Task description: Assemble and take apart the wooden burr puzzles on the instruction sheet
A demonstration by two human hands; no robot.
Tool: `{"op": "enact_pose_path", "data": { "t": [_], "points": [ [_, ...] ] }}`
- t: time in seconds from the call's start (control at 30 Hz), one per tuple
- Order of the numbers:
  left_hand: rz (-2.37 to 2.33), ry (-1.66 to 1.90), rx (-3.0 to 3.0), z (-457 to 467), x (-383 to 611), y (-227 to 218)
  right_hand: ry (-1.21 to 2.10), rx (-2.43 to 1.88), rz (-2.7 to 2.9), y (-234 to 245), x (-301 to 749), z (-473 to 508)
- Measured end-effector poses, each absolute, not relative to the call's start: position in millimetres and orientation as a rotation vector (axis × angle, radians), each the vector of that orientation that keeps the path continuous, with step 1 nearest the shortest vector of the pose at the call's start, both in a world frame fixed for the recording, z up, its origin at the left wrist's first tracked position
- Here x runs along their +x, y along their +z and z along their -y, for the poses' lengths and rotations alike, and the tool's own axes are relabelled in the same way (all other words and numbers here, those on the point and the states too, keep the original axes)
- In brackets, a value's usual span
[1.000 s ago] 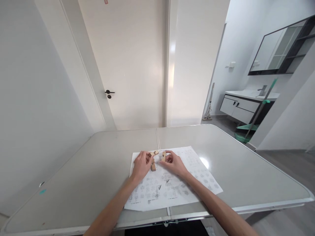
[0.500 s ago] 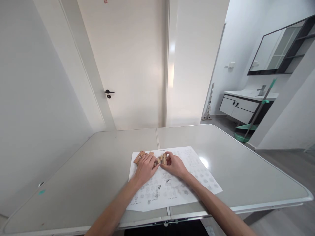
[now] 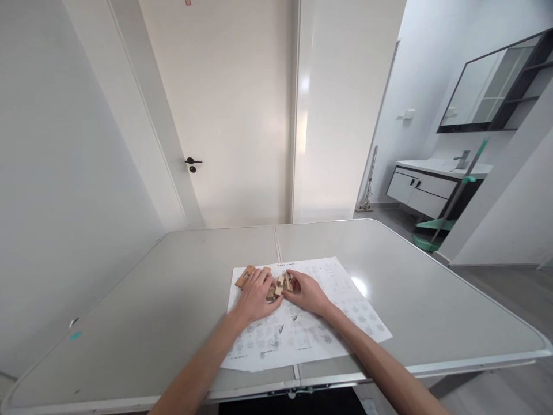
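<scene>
Small notched wooden blocks, like pieces of an interlocking puzzle, lie between my hands on a printed paper sheet. My right hand pinches an upright wooden block between thumb and fingertips. Curled over the pieces from the other side, my left hand grips a light wooden block between thumb and fingers. A small cluster of wooden pieces shows in the gap between the hands. Beyond my left fingers lies a flat notched wooden piece, partly covered by them.
The sheet rests on a grey folding table with a metal rim and a centre seam. A white door stands behind it. To the right are a sink cabinet, a mop and a green dustpan.
My left thumb and fingers have spread slightly apart, showing more of the blocks between the hands. The right hand's block has tilted a little. The camera view has shifted slightly.
</scene>
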State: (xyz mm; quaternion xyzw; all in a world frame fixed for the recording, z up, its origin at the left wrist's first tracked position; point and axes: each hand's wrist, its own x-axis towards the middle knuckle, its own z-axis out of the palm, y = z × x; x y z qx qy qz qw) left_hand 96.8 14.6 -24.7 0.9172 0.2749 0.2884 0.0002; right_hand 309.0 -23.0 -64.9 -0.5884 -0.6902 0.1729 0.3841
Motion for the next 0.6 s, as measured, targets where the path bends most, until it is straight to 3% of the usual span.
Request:
{"op": "enact_pose_path", "data": {
  "t": [0.4, 0.6],
  "points": [
    [-0.876, 0.945, 2.861, -16.6, 89.9, -17.3, 0.415, -1.315, 1.904, -61.7, 301.8, 29.3],
    [-1.021, 1.133, 2.747, -35.7, 78.4, -17.6, 0.474, -1.210, 1.944, -60.4, 302.6, 34.4]
  ]
}}
